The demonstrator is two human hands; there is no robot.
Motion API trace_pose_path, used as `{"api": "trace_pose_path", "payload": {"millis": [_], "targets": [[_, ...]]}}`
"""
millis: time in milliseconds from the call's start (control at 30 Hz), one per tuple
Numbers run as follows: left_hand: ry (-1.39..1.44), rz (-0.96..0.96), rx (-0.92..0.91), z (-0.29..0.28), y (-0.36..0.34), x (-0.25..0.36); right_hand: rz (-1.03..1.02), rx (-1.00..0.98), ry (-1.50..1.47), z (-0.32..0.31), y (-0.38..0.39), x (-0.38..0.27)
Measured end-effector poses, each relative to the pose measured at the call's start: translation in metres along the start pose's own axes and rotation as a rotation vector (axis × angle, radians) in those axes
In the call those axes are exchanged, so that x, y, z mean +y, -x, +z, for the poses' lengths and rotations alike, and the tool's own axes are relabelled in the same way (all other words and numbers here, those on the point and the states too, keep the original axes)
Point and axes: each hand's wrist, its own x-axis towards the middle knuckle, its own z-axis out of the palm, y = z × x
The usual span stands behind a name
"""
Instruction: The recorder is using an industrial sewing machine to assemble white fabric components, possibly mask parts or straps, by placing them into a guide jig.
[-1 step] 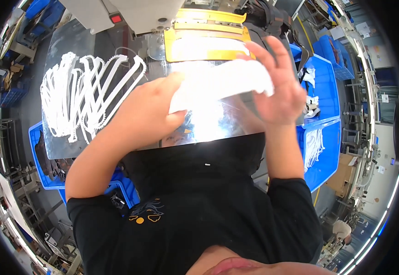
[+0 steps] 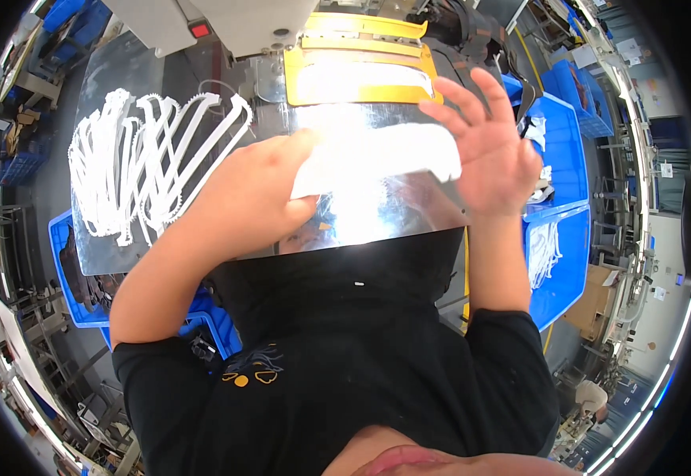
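My left hand (image 2: pixel 262 178) pinches the left end of a curved white fabric-like piece (image 2: pixel 385 155), thumb below and fingers above. The piece spans the shiny metal table (image 2: pixel 409 208), and glare washes out its surface. Beside its drooping right end, my right hand (image 2: pixel 496 163) is raised with fingers spread and nothing in it. Just beyond the piece lies a yellow frame-like template (image 2: pixel 361 96), with a bright white shape showing in its curved opening.
A pile of white curved strips (image 2: pixel 147 166) with toothed edges covers the table's left part. Overhead at the back is a pale machine housing (image 2: pixel 242 20) with a red switch. Blue bins (image 2: pixel 571 262) holding white and dark pieces stand right; another blue bin (image 2: pixel 91 317) stands lower left.
My right hand has moved slightly right, its fingers opening away from the white piece. The piece's right end has dropped toward me and a little left. My left hand keeps its hold.
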Motion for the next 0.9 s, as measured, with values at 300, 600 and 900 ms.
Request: {"api": "trace_pose_path", "payload": {"millis": [300,600,900], "targets": [[0.076,0.061,-0.031,-0.009,-0.012,-0.019,0.27,-0.024,0.947,0.006,0.032,-0.003],[0.324,-0.094,-0.085,-0.017,-0.01,-0.017,0.364,0.01,0.921,-0.003,0.03,0.004],[0.167,0.11,0.035,-0.01,-0.009,-0.025,0.331,-0.203,1.173,0.011,0.005,-0.016]]}}
